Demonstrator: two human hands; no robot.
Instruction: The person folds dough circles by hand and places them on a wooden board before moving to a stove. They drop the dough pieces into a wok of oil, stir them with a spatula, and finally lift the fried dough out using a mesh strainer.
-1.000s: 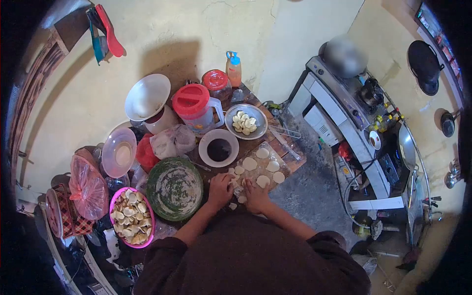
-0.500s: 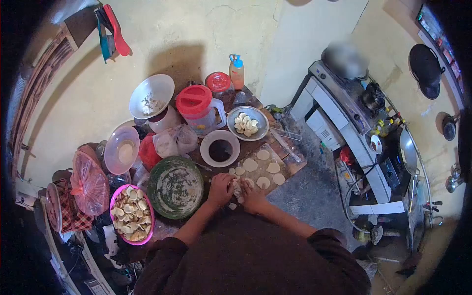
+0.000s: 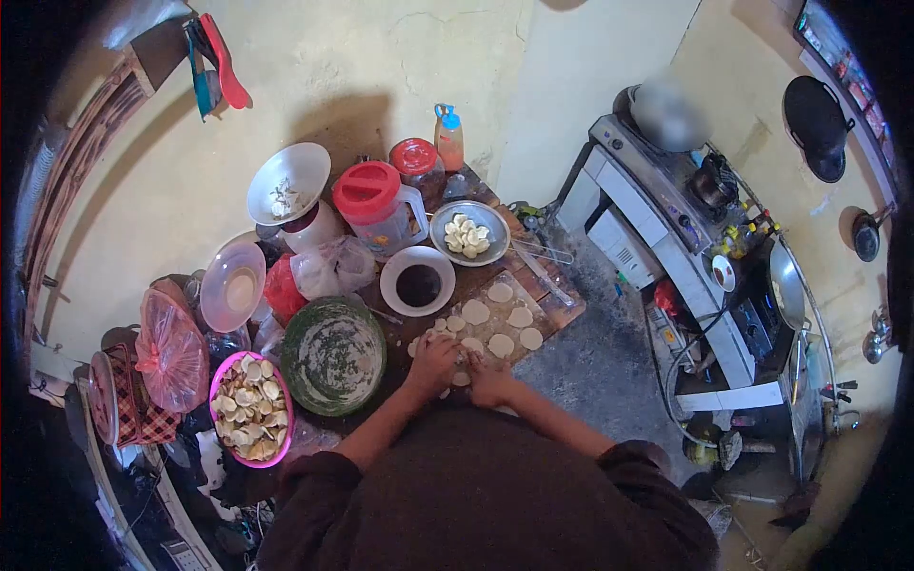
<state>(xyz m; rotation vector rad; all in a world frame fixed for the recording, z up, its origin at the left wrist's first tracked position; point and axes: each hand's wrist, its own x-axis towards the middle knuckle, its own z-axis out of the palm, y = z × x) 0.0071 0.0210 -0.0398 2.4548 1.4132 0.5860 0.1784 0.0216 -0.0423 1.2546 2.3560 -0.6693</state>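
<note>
My left hand (image 3: 435, 364) and my right hand (image 3: 489, 379) are close together at the near edge of a floured board (image 3: 535, 297). Both have their fingers bent in over a small piece of pale dough (image 3: 464, 359), which they largely cover. Just beyond my fingers lie several flat dough rounds, among them a round near the middle (image 3: 476, 312) and one by my right hand (image 3: 500, 345). To the left of my left hand stands a green, flour-dusted basin (image 3: 333, 357). A white bowl of dark liquid (image 3: 417, 283) is behind the board.
A pink-rimmed basket of shaped dough pieces (image 3: 251, 409) sits at the left. Behind are a metal strainer with dough pieces (image 3: 469, 233), a red-lidded pitcher (image 3: 369, 205) and a knife (image 3: 545, 273). A stove (image 3: 657, 181) stands on the tiled counter at right.
The whole view has shifted slightly. My hands have moved a little over the dough, my right fingers drawing in. The dough rounds stay where they were on the board.
</note>
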